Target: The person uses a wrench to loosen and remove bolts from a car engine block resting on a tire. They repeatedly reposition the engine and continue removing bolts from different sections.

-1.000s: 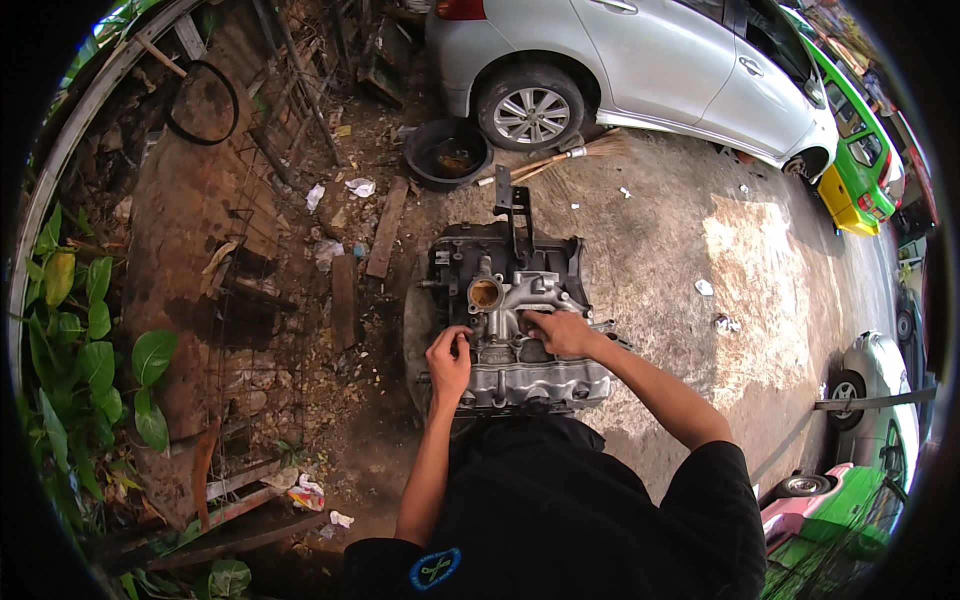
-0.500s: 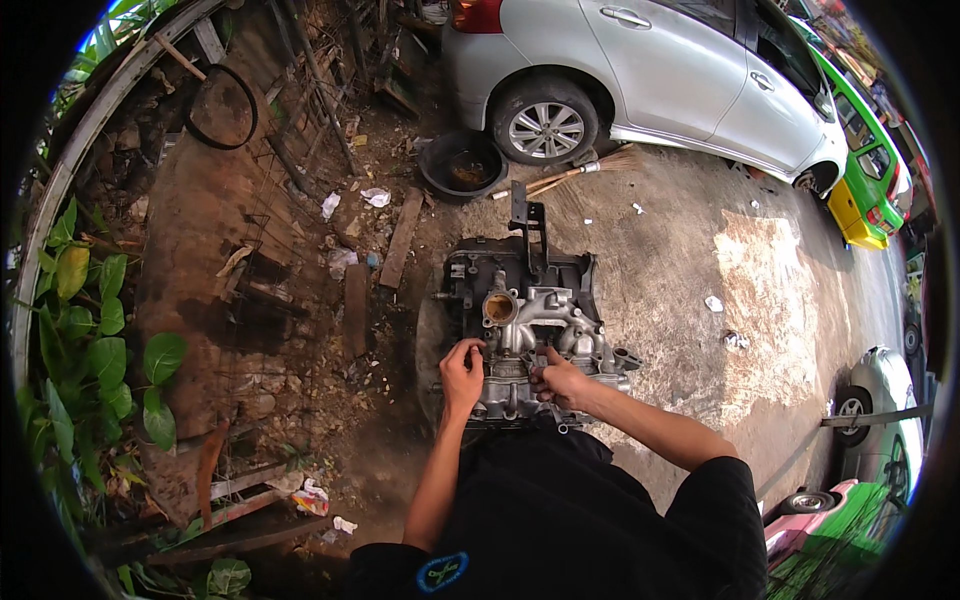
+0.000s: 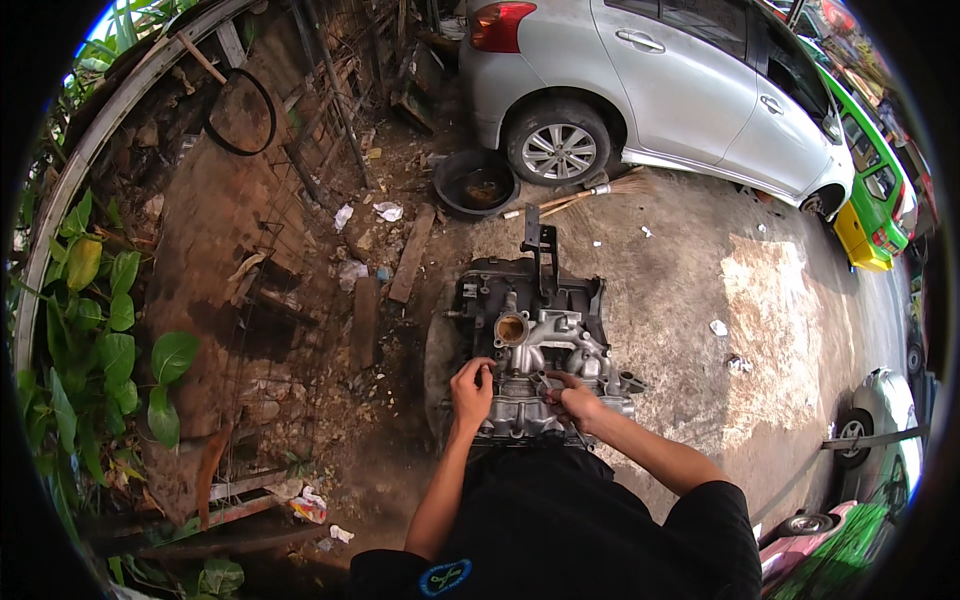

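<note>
An engine [image 3: 518, 415] with silvery castings on a dark block sits right in front of me. A branched metal manifold [image 3: 555, 330] with a round, brown-stained opening lies across its top. My right hand [image 3: 576, 398] is closed around a slim metal wrench [image 3: 582, 436]; one end points to the manifold's near side, and the shank shows below my fingers. My left hand [image 3: 470, 393] rests at the engine's left side with its fingers curled together near the manifold. What those fingers pinch, if anything, is too small to tell.
A dark upright bracket [image 3: 541, 245] rises from the engine's far side. Beyond are a black basin [image 3: 476, 184], a broom [image 3: 575, 199] and a silver car [image 3: 660, 90]. Wooden planks [image 3: 411, 262], rubble and leafy plants [image 3: 115, 350] line the left; more vehicles stand right.
The whole view has shifted, so the engine appears slightly lower and farther right. My right hand has turned, and the wrench's shank now shows below it. The left hand stays beside the engine.
</note>
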### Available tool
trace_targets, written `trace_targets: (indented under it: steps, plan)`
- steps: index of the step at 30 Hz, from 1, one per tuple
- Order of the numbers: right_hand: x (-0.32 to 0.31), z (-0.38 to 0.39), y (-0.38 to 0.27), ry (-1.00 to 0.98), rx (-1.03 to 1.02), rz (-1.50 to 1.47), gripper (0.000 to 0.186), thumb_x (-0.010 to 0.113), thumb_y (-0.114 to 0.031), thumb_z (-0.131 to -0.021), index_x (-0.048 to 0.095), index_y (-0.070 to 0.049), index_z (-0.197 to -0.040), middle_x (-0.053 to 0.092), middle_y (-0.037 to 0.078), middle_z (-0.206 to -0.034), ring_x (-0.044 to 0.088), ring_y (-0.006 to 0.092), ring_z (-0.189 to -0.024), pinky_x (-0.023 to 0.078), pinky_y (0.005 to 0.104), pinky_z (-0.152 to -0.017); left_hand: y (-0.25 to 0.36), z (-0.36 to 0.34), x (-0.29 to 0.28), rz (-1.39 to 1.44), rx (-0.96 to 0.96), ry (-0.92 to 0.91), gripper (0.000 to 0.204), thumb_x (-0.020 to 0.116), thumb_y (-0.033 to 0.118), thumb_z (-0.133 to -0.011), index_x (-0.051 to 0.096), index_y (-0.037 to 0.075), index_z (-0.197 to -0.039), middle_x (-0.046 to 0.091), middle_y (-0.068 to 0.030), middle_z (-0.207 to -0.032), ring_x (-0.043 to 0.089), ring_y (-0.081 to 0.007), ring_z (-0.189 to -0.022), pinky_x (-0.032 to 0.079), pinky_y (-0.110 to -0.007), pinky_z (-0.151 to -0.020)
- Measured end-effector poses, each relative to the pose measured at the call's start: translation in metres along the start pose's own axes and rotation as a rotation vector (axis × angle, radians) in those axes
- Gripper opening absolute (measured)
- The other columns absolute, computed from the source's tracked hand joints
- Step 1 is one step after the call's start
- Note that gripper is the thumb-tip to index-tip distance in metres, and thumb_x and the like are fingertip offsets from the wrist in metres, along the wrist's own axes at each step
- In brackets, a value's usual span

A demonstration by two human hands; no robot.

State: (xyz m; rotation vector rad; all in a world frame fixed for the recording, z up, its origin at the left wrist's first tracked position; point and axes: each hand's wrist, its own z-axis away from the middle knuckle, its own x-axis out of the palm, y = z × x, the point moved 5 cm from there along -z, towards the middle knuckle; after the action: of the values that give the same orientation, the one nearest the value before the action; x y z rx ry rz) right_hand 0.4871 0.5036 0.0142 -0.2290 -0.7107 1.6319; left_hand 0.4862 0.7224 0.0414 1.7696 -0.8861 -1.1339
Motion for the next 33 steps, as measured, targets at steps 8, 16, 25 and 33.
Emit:
trace_targets:
  steps: [8, 16, 25, 33]
  plan:
    - [-0.049, 0.015, -0.068, -0.022, -0.193, 0.300, 0.034, 0.054, -0.019, -0.105, 0.046, -0.018, -0.138, 0.053, 0.000, -0.078, 0.034, 0.0064, -0.055, 0.027, 0.0244, -0.046, 0.002, 0.000, 0.000, -0.009, -0.033, -0.012, 0.012, 0.055, -0.001, -0.092, 0.067, -0.002, -0.096, 0.068, -0.0153, -0.087, 0.067, -0.0289, -0.074, 0.051, -0.035, -0.068]
    - [-0.044, -0.007, -0.053, -0.179, -0.165, 0.711, 0.024, 0.060, -0.030, -0.102, 0.071, -0.009, -0.109, 0.066, 0.004, -0.085, 0.055, 0.0117, -0.069, 0.046, 0.0312, -0.059, 0.002, 0.001, 0.000, -0.044, -0.061, -0.035, 0.012, 0.055, -0.001, -0.092, 0.067, -0.002, -0.096, 0.068, -0.0157, -0.087, 0.068, -0.0295, -0.076, 0.051, -0.035, -0.070]
    - [-0.027, -0.025, -0.067, 0.063, -0.575, 1.455, 0.032, 0.056, -0.038, -0.096, 0.077, -0.016, -0.107, 0.073, 0.018, -0.100, 0.068, 0.0387, -0.099, 0.052, 0.0504, -0.088, -0.003, 0.003, 0.001, -0.044, -0.090, -0.037, 0.013, 0.055, -0.001, -0.092, 0.067, -0.001, -0.096, 0.068, -0.0154, -0.087, 0.068, -0.0286, -0.076, 0.051, -0.035, -0.069]
    - [-0.020, -0.021, -0.073, 0.053, -0.579, 1.576, 0.034, 0.059, -0.034, -0.093, 0.072, -0.018, -0.120, 0.073, 0.019, -0.098, 0.069, 0.0392, -0.096, 0.053, 0.0516, -0.085, 0.000, 0.001, 0.001, -0.028, -0.080, -0.037, 0.013, 0.055, -0.001, -0.092, 0.067, -0.001, -0.096, 0.068, -0.0150, -0.087, 0.067, -0.0273, -0.073, 0.050, -0.034, -0.067]
